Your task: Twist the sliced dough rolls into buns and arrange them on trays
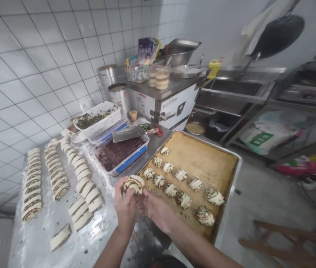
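At the border of tabletop (pixel 46 219) and baking tray (pixel 234 182), your left hand (pixel 126 208) points upward, fingers curled around a filled dough roll (pixel 134 183). Your right hand (pixel 156 211) slants in from the right, fingers bent by the roll's lower side; cannot tell whether they grip. Forearms (pixel 109 245) converge.

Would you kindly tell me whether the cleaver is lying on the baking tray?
No, the cleaver lies over the tub of dark paste, beside the tray.
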Demonstrator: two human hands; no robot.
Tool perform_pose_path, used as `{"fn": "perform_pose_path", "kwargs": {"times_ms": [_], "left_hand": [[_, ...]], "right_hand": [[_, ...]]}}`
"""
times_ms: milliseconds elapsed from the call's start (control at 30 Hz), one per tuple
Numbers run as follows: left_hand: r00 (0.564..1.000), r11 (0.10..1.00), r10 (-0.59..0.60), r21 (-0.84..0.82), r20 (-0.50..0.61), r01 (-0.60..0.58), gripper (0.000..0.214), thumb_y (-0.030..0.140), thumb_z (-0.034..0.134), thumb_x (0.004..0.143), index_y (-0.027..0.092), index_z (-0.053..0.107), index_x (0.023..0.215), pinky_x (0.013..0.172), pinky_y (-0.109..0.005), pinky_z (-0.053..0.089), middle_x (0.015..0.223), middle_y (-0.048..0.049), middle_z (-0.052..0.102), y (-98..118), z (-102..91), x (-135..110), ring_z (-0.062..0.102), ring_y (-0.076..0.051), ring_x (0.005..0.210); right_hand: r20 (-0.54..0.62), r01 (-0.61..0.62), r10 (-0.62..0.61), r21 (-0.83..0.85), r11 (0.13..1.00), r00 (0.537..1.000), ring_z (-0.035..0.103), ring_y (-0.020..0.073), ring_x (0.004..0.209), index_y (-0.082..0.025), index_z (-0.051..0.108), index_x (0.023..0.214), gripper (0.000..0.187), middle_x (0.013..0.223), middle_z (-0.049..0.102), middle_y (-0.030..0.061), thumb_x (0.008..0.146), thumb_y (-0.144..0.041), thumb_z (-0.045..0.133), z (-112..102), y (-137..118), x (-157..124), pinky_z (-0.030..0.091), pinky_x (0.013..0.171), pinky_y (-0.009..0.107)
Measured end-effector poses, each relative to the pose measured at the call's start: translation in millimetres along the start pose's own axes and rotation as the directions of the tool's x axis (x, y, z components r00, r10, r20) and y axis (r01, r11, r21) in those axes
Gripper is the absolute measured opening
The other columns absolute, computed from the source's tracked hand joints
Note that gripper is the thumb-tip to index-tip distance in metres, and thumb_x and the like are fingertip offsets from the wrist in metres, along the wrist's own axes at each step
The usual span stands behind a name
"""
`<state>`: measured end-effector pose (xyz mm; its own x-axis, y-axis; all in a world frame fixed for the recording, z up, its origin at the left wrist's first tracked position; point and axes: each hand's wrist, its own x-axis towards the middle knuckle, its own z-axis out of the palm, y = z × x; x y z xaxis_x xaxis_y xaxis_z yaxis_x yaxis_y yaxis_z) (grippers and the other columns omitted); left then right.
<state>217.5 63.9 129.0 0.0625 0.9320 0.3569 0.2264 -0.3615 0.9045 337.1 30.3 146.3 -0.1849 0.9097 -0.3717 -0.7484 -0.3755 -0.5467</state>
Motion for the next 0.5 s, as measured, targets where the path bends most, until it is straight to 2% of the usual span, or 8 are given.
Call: {"fn": "perform_pose_path", "kwargs": {"times_ms": [100,267,333,400,500], "left_hand": [[0.978,0.990,0.125,0.040,0.164,-0.133,0.021,0.018,0.055,0.076,0.027,0.066,0.090,0.102,-0.044,0.030,0.126,-0.0046,0.046,-6,-1.0,-2,0.038,-0.025,0.120],[0.907,0.987,0.138,0.018,0.398,-0.159,0.033,0.016,0.054,0.076,0.028,0.061,0.106,0.106,-0.046,0.024,0.138,-0.0047,0.036,-16,10.3,-9,0.031,-0.027,0.127],[0.889,0.989,0.114,0.037,0.444,-0.145,0.037,0.017,0.052,0.078,0.029,0.056,0.113,0.106,-0.044,0.026,0.140,-0.0044,0.033,-22,18.5,-12,0.030,-0.026,0.128],[0.888,0.990,0.087,0.061,0.452,-0.128,0.044,0.017,0.050,0.079,0.030,0.049,0.121,0.105,-0.044,0.028,0.140,-0.0049,0.033,-27,26.9,-13,0.031,-0.025,0.128],[0.908,0.988,0.038,0.123,0.416,-0.098,0.045,0.022,0.049,0.080,0.030,0.044,0.124,0.104,-0.046,0.029,0.135,-0.0061,0.038,-37,35.4,-12,0.035,-0.025,0.125]], "right_hand": [[-0.049,0.001,-0.001,0.007,1.000,0.999,0.057,0.0113,0.063,-0.018,0.063,0.083,0.027,0.073,0.063,0.0020,0.074,-0.044,0.063,-11,-6,2,0.044,0.053,0.020],[-0.160,-0.033,0.016,-0.104,0.994,0.987,0.055,0.0091,0.056,-0.015,0.062,0.075,0.022,0.065,0.061,-0.0002,0.069,-0.036,0.069,-43,-17,11,0.044,0.050,0.018],[-0.207,-0.053,0.016,-0.176,0.983,0.978,0.055,0.0090,0.054,-0.014,0.061,0.073,0.023,0.064,0.060,-0.0004,0.065,-0.033,0.072,-60,-27,18,0.046,0.048,0.019],[-0.231,-0.047,-0.007,-0.224,0.973,0.973,0.056,0.0095,0.057,-0.015,0.060,0.075,0.024,0.070,0.060,0.0002,0.063,-0.031,0.073,-82,-46,26,0.049,0.051,0.021],[-0.225,-0.034,-0.045,-0.335,0.942,0.973,0.059,0.0124,0.070,-0.016,0.061,0.084,0.029,0.083,0.061,0.0028,0.060,-0.023,0.075,-119,-94,38,0.052,0.059,0.025]]}}
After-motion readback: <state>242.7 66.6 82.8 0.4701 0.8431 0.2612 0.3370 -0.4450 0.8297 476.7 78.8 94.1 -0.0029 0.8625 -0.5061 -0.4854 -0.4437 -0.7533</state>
